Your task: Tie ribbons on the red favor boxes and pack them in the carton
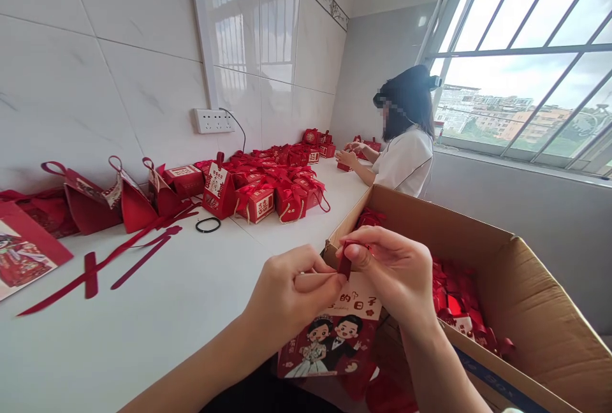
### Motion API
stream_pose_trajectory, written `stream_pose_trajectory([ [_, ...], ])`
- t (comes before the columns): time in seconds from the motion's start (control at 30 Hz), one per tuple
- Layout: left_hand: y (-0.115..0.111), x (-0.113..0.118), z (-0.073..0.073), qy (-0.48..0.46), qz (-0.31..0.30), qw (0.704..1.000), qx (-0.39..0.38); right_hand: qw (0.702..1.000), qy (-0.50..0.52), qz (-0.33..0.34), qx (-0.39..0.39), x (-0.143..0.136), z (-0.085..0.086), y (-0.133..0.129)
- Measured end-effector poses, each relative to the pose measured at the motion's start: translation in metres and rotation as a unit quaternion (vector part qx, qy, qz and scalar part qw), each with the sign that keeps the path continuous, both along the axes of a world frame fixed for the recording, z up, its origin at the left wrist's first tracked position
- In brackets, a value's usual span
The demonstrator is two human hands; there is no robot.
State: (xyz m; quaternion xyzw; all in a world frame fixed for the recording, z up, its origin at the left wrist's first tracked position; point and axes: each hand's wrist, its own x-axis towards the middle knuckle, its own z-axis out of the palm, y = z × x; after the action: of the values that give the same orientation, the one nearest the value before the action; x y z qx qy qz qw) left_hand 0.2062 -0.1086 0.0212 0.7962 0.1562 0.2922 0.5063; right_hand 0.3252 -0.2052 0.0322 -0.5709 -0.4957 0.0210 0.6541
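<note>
A red and cream gift box [335, 346] with a cartoon bride and groom hangs below my hands, in front of the table edge. At its top stands a dark red ribbon strap [345, 264]. My left hand [296, 289] is closed, thumb and fingers pinching at the base of the strap where it meets the box. The thumb and index finger of my right hand [394, 266] pinch the strap's upper end, its other fingers curled behind. My fingers hide part of the box's top.
On the white table [191, 324] lie loose red ribbons [143, 253], a black elastic band [208, 225] and many red gift boxes [255, 202] along the wall. An open cardboard box [535, 298] holding red boxes stands right. Further back, a person [406, 152] handles a red box.
</note>
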Motion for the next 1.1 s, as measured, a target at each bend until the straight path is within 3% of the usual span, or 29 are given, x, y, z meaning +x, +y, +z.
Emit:
stream_pose_trajectory([
  [0.2, 0.001, 0.0, -0.004, -0.042, 0.014, 0.995, 0.087, 1.0, -0.019, -0.001, 0.013, 0.003, -0.007, 0.001],
  [0.3, 0.004, 0.001, -0.006, -0.095, 0.052, 0.974, 0.2, 0.994, -0.096, -0.017, 0.04, 0.003, -0.009, 0.004],
  [0.4, 0.013, 0.001, -0.008, -0.156, 0.133, 0.909, 0.362, 0.971, -0.183, -0.11, 0.107, -0.003, -0.011, 0.005],
  [0.47, 0.02, 0.0, -0.008, -0.181, 0.184, 0.855, 0.449, 0.963, -0.2, -0.146, 0.109, -0.009, -0.013, 0.004],
  [0.63, 0.023, -0.003, -0.008, -0.198, 0.21, 0.735, 0.614, 0.99, -0.119, -0.02, -0.08, -0.018, -0.014, 0.003],
  [0.73, 0.016, -0.003, -0.011, -0.194, 0.204, 0.701, 0.655, 0.988, -0.056, -0.019, -0.14, -0.019, -0.01, 0.007],
  [0.97, 0.011, 0.005, -0.019, -0.14, 0.24, 0.682, 0.676, 0.974, -0.029, -0.091, -0.205, -0.016, -0.003, 0.014],
  [1.03, 0.007, 0.006, -0.02, -0.118, 0.236, 0.716, 0.646, 0.975, -0.019, -0.088, -0.202, -0.01, -0.003, 0.016],
  [1.1, 0.003, 0.004, -0.018, -0.084, 0.176, 0.801, 0.567, 0.979, -0.003, -0.087, -0.187, -0.001, -0.003, 0.017],
])
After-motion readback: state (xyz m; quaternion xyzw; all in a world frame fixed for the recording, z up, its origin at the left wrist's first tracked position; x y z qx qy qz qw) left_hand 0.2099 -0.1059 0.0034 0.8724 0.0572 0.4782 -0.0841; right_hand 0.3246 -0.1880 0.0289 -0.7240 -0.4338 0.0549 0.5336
